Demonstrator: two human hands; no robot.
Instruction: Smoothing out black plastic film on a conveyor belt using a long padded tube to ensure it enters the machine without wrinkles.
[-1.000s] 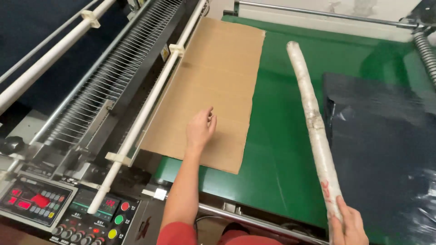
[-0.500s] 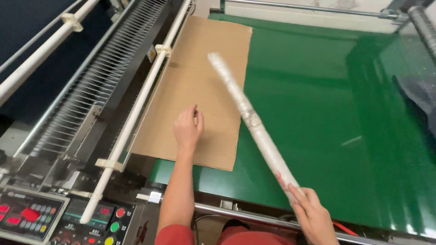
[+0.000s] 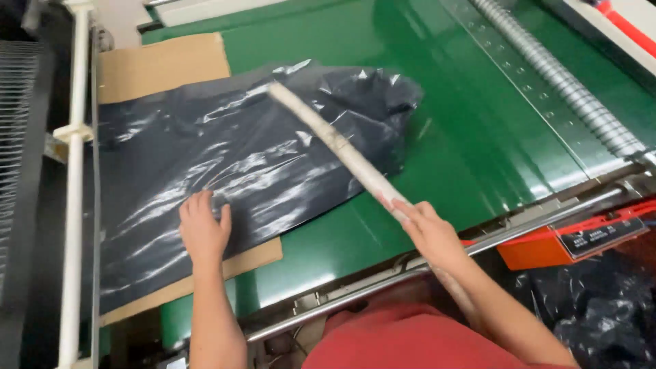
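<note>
The left hand (image 3: 203, 231) lies flat, fingers spread a little, pressing on a black plastic sheet (image 3: 225, 164) that covers most of a brown cardboard (image 3: 160, 65). The cardboard shows only at its far left corner and along the near edge just under the hand. Both rest on a green belt (image 3: 437, 116), at its left side, beside a white rail (image 3: 74, 205) that runs from near to far. The right hand (image 3: 429, 229) is closed around the near end of a long pale stick (image 3: 335, 147), which slants away to the far left across the sheet; whether its far tip touches the plastic I cannot tell. The sheet's right part is crumpled and glossy. On the far right a grey ribbed roller (image 3: 560, 78) crosses the belt, and an orange-red box (image 3: 581, 236) sits at the near right edge.
</note>
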